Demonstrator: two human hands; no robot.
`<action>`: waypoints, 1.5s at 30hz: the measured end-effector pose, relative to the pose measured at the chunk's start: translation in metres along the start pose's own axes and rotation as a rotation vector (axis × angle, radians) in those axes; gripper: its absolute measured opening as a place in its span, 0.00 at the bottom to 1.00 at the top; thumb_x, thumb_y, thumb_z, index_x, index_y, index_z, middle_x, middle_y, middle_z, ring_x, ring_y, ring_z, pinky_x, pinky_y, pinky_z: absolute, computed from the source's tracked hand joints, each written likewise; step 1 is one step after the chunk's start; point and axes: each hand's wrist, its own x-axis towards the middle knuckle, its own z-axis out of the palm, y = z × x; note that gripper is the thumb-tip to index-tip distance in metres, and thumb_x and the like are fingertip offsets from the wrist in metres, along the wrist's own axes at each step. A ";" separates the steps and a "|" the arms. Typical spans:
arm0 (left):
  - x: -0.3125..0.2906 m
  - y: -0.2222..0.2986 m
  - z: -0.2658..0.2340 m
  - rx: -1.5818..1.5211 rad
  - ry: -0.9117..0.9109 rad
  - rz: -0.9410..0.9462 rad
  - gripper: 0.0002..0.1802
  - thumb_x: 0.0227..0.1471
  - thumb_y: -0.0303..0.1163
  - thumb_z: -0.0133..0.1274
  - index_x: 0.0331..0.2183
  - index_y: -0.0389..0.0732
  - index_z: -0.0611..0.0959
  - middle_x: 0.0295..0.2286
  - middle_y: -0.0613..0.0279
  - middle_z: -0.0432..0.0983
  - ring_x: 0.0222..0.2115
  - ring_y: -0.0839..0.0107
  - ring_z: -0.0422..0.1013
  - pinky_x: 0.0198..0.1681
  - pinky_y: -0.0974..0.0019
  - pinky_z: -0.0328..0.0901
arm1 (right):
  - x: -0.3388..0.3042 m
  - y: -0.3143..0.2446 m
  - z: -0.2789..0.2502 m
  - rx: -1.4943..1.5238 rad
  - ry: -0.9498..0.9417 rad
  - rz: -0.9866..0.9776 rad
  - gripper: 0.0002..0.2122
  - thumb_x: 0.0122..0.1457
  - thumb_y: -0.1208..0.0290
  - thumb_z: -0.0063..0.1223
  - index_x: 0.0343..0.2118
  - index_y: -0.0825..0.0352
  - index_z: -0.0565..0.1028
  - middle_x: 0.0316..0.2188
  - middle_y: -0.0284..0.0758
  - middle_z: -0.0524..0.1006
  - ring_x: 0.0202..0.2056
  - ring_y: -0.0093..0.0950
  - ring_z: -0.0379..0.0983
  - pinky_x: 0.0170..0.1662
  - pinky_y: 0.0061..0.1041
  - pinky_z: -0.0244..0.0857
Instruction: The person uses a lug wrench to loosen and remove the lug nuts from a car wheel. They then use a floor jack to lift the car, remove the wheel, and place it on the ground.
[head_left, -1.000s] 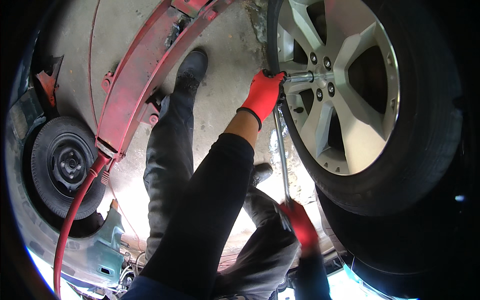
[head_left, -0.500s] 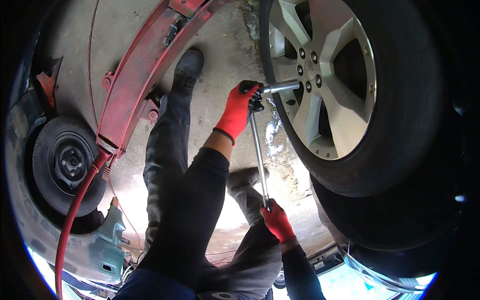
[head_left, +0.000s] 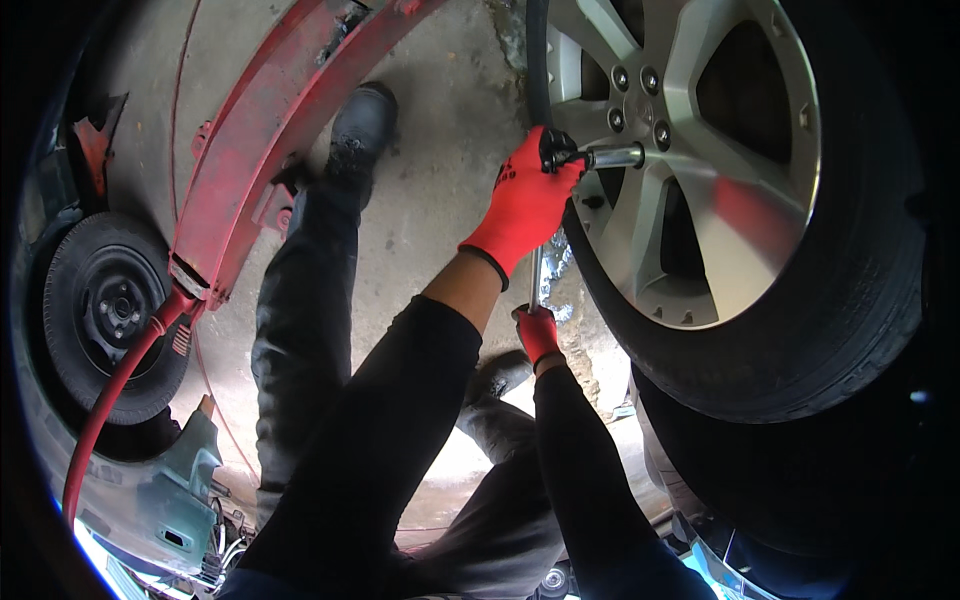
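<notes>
My left hand [head_left: 535, 190], in a red glove with black fingertips, is closed around the head of a long-handled socket wrench [head_left: 537, 280]. Lower down, my right hand [head_left: 537, 333], gloved in red too, grips the end of its handle. A shiny deep socket [head_left: 615, 157] points from the wrench head to the hub of a silver alloy wheel [head_left: 730, 235]. It covers the place of the lowest lug nut; whether it is fully seated I cannot tell. Several other lug nuts [head_left: 661, 135] show above it around the hub. A black tyre [head_left: 850, 290] surrounds the wheel.
To the left lies a long red floor jack [head_left: 250, 150] with its red handle [head_left: 125, 365] slanting down. Beyond it are a green car body panel [head_left: 165, 495] and a black steel wheel [head_left: 118, 310]. My shoe [head_left: 365, 120] stands on the stained concrete floor [head_left: 450, 130] beside the jack.
The socket has moved right, from beside the lowest lug nut to over it. My left hand moved right with the wrench head; my right hand and the handle end rose in view.
</notes>
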 end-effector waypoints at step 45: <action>-0.006 0.052 0.000 0.032 0.042 0.104 0.11 0.57 0.34 0.60 0.37 0.39 0.78 0.23 0.68 0.75 0.21 0.79 0.67 0.26 0.70 0.64 | -0.114 0.012 -0.021 -0.158 0.319 -0.157 0.09 0.56 0.66 0.55 0.26 0.66 0.74 0.25 0.44 0.77 0.30 0.47 0.75 0.36 0.42 0.67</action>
